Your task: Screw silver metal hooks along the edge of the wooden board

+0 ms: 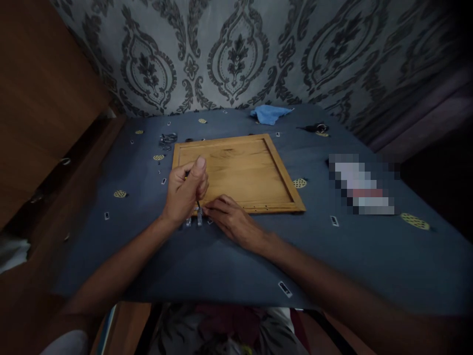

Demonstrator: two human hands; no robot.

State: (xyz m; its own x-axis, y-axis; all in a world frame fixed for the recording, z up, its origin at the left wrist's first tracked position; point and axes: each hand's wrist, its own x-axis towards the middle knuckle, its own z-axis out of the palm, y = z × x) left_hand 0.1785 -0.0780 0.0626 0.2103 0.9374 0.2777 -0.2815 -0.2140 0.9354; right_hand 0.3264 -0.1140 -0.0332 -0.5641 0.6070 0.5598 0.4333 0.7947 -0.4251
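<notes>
A framed wooden panel point(236, 172), like a cabinet door, lies flat on the blue cloth. My left hand point(186, 190) is closed in an upright fist around a screwdriver, thumb on top. Most of the handle is hidden; the dark shaft point(198, 203) slants down out of the fist to a metal hinge point(199, 217) at the panel's near left edge. My right hand point(229, 219) rests at that edge, its fingers bunched together and the tips against the hinge. Small dark holes point(260, 207) show along the near rail to the right.
Several metal pieces point(168, 140) lie beyond the panel's left corner, with tiny screws point(159, 167) nearby. A blue cloth point(271, 114) and a black object point(316, 128) lie at the back. A blurred-out item point(362, 187) is at right. A wooden cabinet point(40, 98) stands close on the left.
</notes>
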